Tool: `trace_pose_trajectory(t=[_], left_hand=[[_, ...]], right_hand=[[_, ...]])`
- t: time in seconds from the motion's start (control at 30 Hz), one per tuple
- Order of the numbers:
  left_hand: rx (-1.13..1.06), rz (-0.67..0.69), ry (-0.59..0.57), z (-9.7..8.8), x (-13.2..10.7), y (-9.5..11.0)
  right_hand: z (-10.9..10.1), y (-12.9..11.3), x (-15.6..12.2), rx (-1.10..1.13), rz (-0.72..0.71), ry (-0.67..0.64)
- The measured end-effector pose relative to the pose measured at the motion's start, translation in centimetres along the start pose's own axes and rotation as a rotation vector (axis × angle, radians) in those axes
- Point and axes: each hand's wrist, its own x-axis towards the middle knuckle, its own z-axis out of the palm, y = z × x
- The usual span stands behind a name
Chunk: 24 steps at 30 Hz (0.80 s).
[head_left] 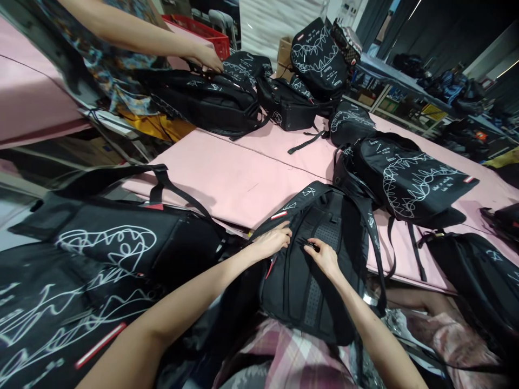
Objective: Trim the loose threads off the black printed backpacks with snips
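A black backpack [344, 270] leans on the table edge and my lap, its padded back panel and shoulder straps facing me. My left hand [274, 241] is closed on the left side of that panel, just below a strap with a red-and-white label [279, 215]. My right hand [325, 257] grips small dark thread snips [310, 245] over the middle of the panel. Their pointed tips face left, toward my left hand. Whether the tips touch the fabric or a thread is too small to tell.
More black backpacks with white scribble prints lie at left [109, 237], right [417, 175] and far back [318, 56] on the pink table [211, 170]. Across it, a co-worker's hand [208, 58] rests on another backpack [211, 105]. A red crate [203, 33] stands behind.
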Motion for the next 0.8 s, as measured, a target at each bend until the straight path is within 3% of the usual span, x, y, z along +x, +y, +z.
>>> trace_pose_trajectory(t=[0.17,0.33,0.43,0.53,0.63,0.8], left_hand=[[-0.107,-0.120,0.132,0.2,0.2,0.7],[-0.211,-0.321,0.320,-2.8,-1.0,-0.4],[-0.445,-0.496,0.401,-3.7,-1.5,-0.5],[-0.691,-0.632,0.424,-3.3,-1.5,-0.2],[-0.716,-0.647,0.417,-2.9,-1.3,-0.1],[-0.698,-0.640,0.365,-2.9,-1.7,-0.8]], right_hand=[[0.0,0.5,-0.2,0.052,-0.005,-0.005],[0.1,1.6,-0.8,0.144,-0.001,0.073],[0.4,0.9,-0.7,0.123,-0.140,0.134],[0.9,-1.2,-0.3,0.040,-0.364,0.098],[1.2,-3.2,-0.6,0.000,-0.442,-0.018],[0.9,-3.6,-3.4,0.447,-0.563,-0.535]])
